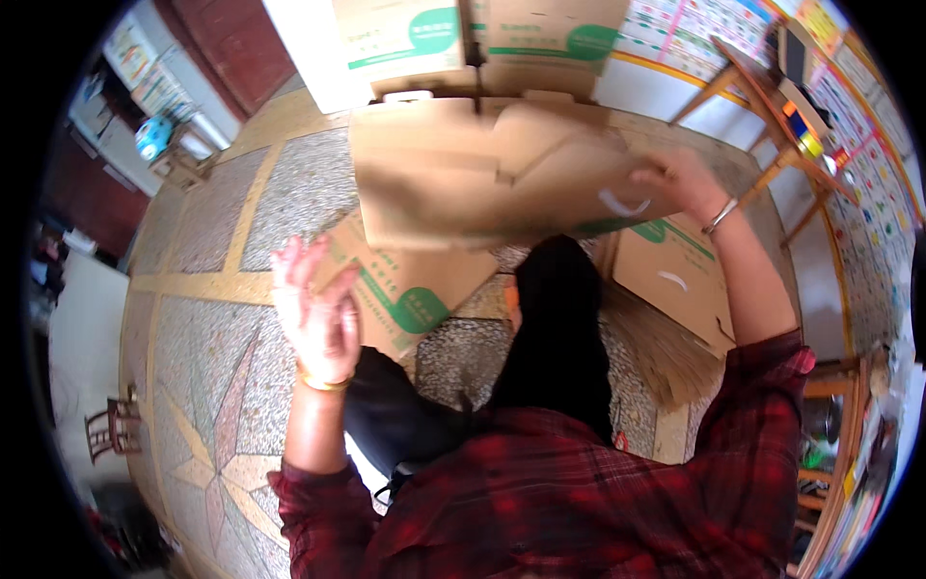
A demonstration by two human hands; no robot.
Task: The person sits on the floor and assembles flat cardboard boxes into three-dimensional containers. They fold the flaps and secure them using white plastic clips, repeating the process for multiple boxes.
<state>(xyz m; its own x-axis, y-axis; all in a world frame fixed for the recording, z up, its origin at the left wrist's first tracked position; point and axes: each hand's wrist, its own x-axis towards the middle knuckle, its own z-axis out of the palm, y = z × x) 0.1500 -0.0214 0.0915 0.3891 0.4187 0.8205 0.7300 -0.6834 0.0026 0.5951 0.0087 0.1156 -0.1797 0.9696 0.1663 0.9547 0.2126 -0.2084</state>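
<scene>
A large brown flattened cardboard box stands tilted in front of my knees, its right part smeared by motion. My right hand is at its upper right edge, fingers curled against the board near a white handle slot; blur hides the exact grip. My left hand is raised to the left of the box, fingers apart and holding nothing. Below it, another cardboard piece with green print lies on the floor. A stack of flattened cardboard leans beside my right leg.
Printed cartons stand against the far wall. A wooden table with small colourful items is at the far right, a wooden shelf at the near right. A small stool stands far left, a small chair at the left.
</scene>
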